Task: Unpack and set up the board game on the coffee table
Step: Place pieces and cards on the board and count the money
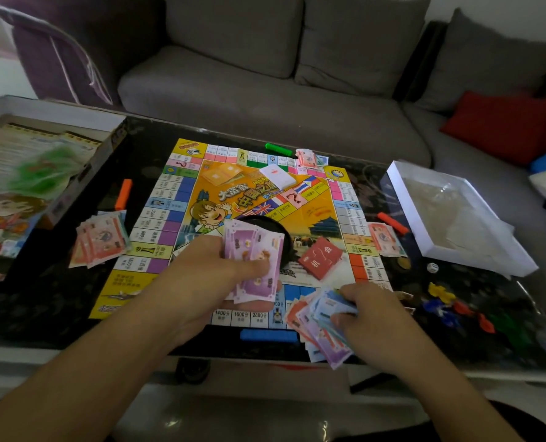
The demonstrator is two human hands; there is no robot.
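L hand (220,275) grips purple banknotes (254,260) w/ thumb on top. R hand (373,317) pinches mixed banknote pile (316,327) just left of it, over game board (185,199) edge.

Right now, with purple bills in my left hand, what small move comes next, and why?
Probably deal one purple bill from your left hand onto the near pile your right hand is touching. Piles at the left, far and right edges of the board show mostly red notes.

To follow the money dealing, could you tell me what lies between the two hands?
In the head view, only printed squares of the board lie between the left hand and right hand.
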